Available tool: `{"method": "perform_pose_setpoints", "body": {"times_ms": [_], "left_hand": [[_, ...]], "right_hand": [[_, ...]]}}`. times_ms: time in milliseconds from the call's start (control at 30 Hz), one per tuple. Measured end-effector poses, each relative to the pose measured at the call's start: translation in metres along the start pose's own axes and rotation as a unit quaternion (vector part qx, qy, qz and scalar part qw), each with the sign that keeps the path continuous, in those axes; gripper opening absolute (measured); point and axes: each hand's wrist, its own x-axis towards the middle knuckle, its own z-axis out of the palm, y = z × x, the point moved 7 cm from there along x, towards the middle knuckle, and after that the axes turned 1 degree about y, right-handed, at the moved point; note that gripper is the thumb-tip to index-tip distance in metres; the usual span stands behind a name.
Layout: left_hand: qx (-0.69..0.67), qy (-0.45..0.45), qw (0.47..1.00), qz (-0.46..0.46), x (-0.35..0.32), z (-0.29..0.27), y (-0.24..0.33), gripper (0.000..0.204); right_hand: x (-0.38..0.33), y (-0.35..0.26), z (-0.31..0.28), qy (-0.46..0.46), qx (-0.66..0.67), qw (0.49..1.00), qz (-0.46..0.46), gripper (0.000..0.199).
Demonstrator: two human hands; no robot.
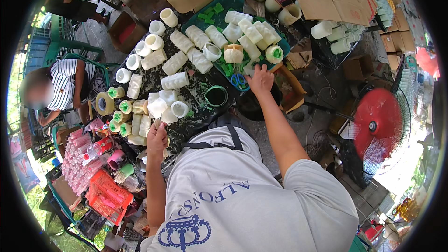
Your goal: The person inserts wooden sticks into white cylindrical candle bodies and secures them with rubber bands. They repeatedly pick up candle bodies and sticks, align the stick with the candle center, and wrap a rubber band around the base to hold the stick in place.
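Observation:
My left hand (157, 136) is closed in a pinch beside a cluster of white, wax-like cylinders (157, 107); what its fingertips hold is too small to make out. My right hand (261, 81) reaches to the near right edge of a dark green tray (188, 22), fingers stretched out and apart. A small whitish piece (249, 71) lies at its fingertips. Blue-handled scissors (238, 80) rest just left of that hand. Inside the tray are bumpy white cylinders (251, 31), green scraps (210, 14) and a cream piece with a wooden disc (233, 54).
Hollow white cylinders (154, 42) stand along the table's left side, near a tape roll (104, 103). A dark green-rimmed cup (216, 96) sits near my waist. A red fan (374, 119) stands right. Someone in a striped shirt (69, 77) sits left, above an orange basket (109, 196).

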Motion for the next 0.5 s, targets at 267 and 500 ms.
{"method": "perform_pose_setpoints", "body": {"times_ms": [267, 500], "left_hand": [[-0.004, 0.005, 1.0, 0.014, 0.002, -0.003, -0.002, 0.018], [0.001, 0.006, 1.0, 0.01, 0.006, -0.006, -0.002, 0.016]], "right_hand": [[0.022, 0.017, 0.001, -0.067, 0.032, 0.994, -0.076, 0.047], [0.037, 0.026, 0.012, -0.22, 0.092, 0.97, -0.039, 0.048]]}}
